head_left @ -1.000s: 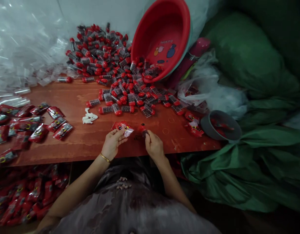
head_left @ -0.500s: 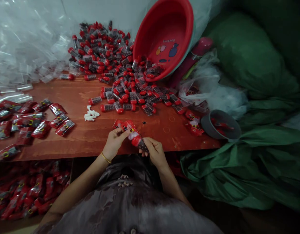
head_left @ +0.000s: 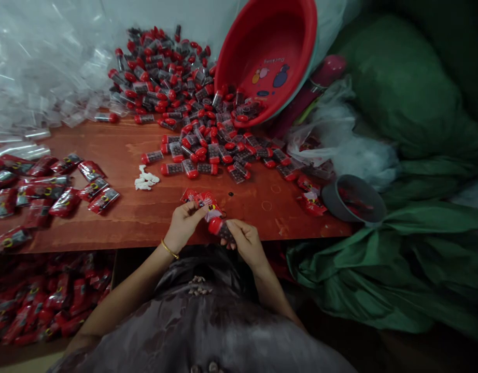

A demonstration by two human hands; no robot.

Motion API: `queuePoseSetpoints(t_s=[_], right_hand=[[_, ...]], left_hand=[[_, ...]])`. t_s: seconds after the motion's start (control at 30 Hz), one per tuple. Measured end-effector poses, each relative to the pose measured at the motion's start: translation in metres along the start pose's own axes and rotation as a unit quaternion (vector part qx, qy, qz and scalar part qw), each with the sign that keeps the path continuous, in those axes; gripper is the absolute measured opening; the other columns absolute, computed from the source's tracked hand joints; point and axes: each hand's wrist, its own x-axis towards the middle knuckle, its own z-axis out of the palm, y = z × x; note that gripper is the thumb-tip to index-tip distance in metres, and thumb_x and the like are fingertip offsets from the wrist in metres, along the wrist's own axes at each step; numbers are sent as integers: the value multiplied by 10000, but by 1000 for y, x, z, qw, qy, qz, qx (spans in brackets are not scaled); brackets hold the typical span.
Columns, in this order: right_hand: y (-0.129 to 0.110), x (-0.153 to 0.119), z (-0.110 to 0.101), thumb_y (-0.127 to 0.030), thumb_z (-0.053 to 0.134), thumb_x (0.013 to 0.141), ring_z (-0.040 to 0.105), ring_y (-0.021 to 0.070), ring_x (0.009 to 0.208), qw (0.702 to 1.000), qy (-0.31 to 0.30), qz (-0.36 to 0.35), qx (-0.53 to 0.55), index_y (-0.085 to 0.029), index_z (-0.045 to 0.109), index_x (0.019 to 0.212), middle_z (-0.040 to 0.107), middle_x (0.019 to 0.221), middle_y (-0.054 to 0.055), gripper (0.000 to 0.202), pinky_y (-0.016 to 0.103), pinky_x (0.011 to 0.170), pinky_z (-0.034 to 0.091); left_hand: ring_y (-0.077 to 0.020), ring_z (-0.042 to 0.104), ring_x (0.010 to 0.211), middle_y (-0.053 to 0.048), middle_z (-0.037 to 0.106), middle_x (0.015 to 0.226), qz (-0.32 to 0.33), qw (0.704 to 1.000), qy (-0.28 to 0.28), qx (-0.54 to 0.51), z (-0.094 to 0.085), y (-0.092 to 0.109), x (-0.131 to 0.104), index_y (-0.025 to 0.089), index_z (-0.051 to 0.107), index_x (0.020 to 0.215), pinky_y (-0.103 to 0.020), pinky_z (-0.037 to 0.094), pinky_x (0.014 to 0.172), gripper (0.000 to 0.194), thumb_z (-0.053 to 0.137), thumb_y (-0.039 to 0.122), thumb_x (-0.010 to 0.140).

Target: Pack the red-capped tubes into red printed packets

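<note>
Near the table's front edge, my left hand (head_left: pixel 185 221) pinches a red printed wrapper (head_left: pixel 208 200) between thumb and fingers. More red printed material lies just beyond those fingertips. My right hand (head_left: pixel 245 241) is closed around a small clear bottle with a red cap (head_left: pixel 221 228) and dark contents. The bottle tilts, its cap pointing up and left to the wrapper's lower end. Whether cap and wrapper touch, I cannot tell. My right fingers hide the bottle's lower end.
Beyond my hands lies a heap of similar red-capped bottles (head_left: pixel 188 109), partly inside a tipped red basin (head_left: pixel 270 31). Wrapped red packs (head_left: pixel 66 201) lie at left, with more below the table. White scraps (head_left: pixel 146 178), a grey bowl (head_left: pixel 353 199) and green cloth (head_left: pixel 413 259) surround the work area.
The bottle's red cap has shifted slightly left, close to the wrapper. Both hands keep their grip and barely move; the whole view has shifted a little.
</note>
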Motion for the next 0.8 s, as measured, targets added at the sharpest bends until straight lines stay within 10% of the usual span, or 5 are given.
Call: queuePoseSetpoints(t_s=[0.23, 0.8], right_hand=[[3, 0, 2, -528, 500, 836, 459, 72, 384, 1000, 0, -1, 12, -166, 617, 722, 594, 493, -19, 396, 180, 390, 383], [4, 2, 4, -529, 508, 835, 446, 71, 372, 1000, 6, -14, 12, -171, 618, 721, 599, 489, -21, 391, 183, 400, 384]], left_hand=[[-95, 562, 563, 6, 643, 611, -108, 990, 26, -83, -1, 11, -2, 130, 677, 655, -232, 482, 597, 376, 855, 386, 443], [-96, 568, 569, -4, 663, 638, -114, 991, 7, -71, 3, 12, -5, 126, 673, 644, -233, 487, 598, 380, 853, 396, 446]])
